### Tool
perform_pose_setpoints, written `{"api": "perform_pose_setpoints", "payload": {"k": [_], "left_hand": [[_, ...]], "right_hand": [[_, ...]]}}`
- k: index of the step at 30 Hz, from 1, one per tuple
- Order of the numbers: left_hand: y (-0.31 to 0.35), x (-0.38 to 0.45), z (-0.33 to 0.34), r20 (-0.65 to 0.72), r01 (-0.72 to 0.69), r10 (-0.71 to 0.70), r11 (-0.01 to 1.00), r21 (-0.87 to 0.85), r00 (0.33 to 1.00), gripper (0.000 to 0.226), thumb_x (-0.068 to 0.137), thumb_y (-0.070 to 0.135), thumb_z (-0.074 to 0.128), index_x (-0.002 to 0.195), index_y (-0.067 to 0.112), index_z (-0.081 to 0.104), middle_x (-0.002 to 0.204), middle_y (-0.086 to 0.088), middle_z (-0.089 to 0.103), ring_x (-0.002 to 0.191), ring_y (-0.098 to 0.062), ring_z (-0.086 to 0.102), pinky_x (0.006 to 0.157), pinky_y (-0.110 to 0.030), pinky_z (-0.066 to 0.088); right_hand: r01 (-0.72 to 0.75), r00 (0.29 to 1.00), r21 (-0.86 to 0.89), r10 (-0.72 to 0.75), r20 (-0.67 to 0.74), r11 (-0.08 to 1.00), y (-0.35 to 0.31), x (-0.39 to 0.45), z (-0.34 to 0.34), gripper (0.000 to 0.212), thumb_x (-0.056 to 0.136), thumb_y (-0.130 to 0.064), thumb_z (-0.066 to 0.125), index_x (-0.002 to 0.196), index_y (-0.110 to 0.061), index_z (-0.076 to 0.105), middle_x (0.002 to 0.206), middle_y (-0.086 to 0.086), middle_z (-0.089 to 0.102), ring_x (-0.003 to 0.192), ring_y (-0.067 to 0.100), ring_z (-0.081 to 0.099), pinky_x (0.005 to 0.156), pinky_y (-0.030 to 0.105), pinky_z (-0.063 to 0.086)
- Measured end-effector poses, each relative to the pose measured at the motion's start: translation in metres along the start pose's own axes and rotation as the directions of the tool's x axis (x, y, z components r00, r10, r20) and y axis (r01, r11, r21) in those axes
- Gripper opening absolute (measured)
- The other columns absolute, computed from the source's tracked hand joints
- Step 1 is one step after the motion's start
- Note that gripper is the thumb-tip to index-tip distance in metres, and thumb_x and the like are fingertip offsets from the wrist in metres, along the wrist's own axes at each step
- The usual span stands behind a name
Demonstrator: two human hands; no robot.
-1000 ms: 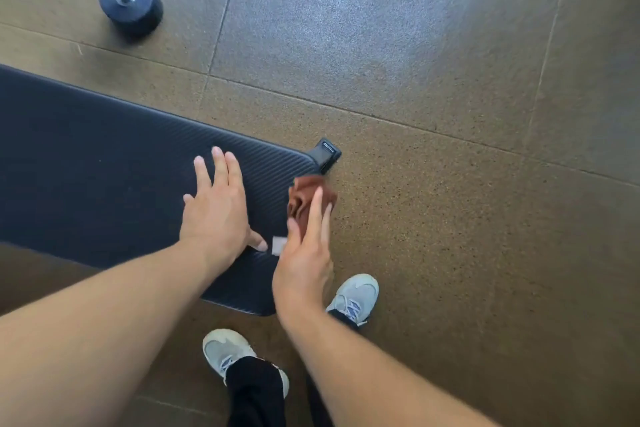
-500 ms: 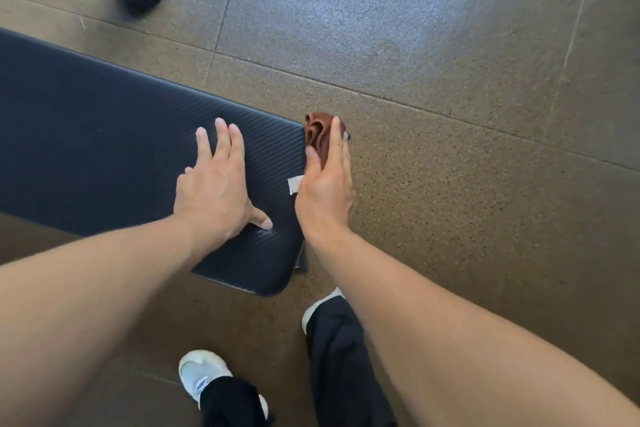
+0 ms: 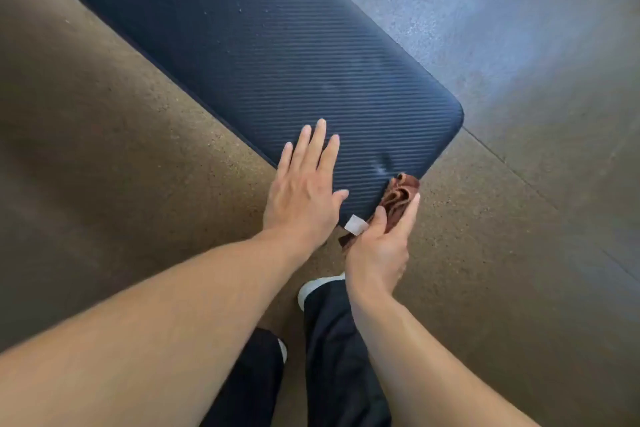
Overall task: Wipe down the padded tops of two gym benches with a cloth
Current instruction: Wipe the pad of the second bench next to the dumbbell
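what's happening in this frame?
A person is wiping a gym bench. The left hand lies flat, fingers straight, on the dark ribbed bench pad near its end. The right hand holds a bunched brown cloth against the pad's end edge; a white tag sticks out of it. Pale smudges show on the pad nearby.

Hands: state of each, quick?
Left hand: open, flat on the bench pad.
Right hand: holding the brown cloth against the pad's end edge.
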State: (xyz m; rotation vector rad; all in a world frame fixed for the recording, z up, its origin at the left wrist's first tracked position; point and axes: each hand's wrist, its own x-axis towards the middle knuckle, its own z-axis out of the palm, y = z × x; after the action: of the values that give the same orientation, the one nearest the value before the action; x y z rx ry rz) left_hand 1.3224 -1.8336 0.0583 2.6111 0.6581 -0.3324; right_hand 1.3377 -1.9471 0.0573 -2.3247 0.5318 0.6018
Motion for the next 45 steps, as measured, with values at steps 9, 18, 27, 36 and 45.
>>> {"api": "perform_pose_setpoints", "payload": {"k": [9,18,27,36,45], "left_hand": [[-0.116,-0.135,0.016,0.184,0.201,-0.201,0.979,0.02,0.962,0.089,0.101,0.037,0.051,0.159,0.016,-0.013,0.167,-0.007,-0.02,0.154,-0.022,-0.019,0.127,-0.044,-0.002],[-0.152,-0.132,-0.009,0.018,0.251,-0.26,0.909,-0.333,0.966,0.073,0.103,0.023,0.046,0.162,0.023,0.004,0.17,0.005,-0.006,0.155,-0.009,-0.01,0.127,-0.036,0.003],[-0.16,-0.136,0.015,0.012,0.367,-0.413,0.796,-0.481,0.911,0.07,0.103,0.023,0.047,0.161,0.026,0.009,0.17,0.008,-0.002,0.155,-0.007,-0.006,0.125,-0.028,-0.001],[-0.14,-0.095,0.002,0.068,0.506,-0.54,0.727,-0.464,0.839,0.079,0.1,0.029,0.055,0.161,0.026,0.004,0.169,0.01,0.001,0.154,-0.006,0.001,0.124,-0.026,0.007],[-0.123,-0.039,-0.052,0.284,0.652,-0.588,0.703,-0.284,0.757,0.089,0.098,0.03,0.059,0.161,0.025,-0.004,0.171,0.001,-0.005,0.156,-0.019,0.009,0.124,-0.037,0.019]], "right_hand": [[-0.204,0.973,0.266,0.165,0.161,0.942,-0.001,-0.102,0.032,0.048,0.108,-0.037,0.048,0.155,-0.04,0.041,0.148,-0.013,0.056,0.133,0.011,0.056,0.113,0.037,0.045],[0.817,0.414,-0.576,-0.671,0.615,-0.023,-0.051,-0.038,0.081,0.057,0.107,-0.044,0.036,0.162,-0.041,0.02,0.174,0.008,0.008,0.159,0.038,-0.011,0.123,0.07,0.004],[0.741,0.137,-0.509,-0.644,0.753,-0.437,-0.097,0.002,0.128,0.079,0.092,-0.018,0.069,0.16,-0.035,0.032,0.172,0.015,0.004,0.156,0.048,-0.01,0.122,0.073,0.002],[0.809,-0.03,-0.296,-0.538,0.842,-0.507,-0.196,-0.019,0.207,0.068,0.094,-0.013,0.052,0.158,-0.034,0.037,0.173,0.006,-0.012,0.157,0.041,-0.017,0.124,0.067,0.001],[0.87,-0.008,-0.207,-0.433,0.901,-0.447,-0.095,0.029,0.072,0.076,0.09,-0.026,0.07,0.158,-0.033,0.037,0.173,0.011,0.003,0.157,0.04,-0.014,0.122,0.068,-0.002]]}}
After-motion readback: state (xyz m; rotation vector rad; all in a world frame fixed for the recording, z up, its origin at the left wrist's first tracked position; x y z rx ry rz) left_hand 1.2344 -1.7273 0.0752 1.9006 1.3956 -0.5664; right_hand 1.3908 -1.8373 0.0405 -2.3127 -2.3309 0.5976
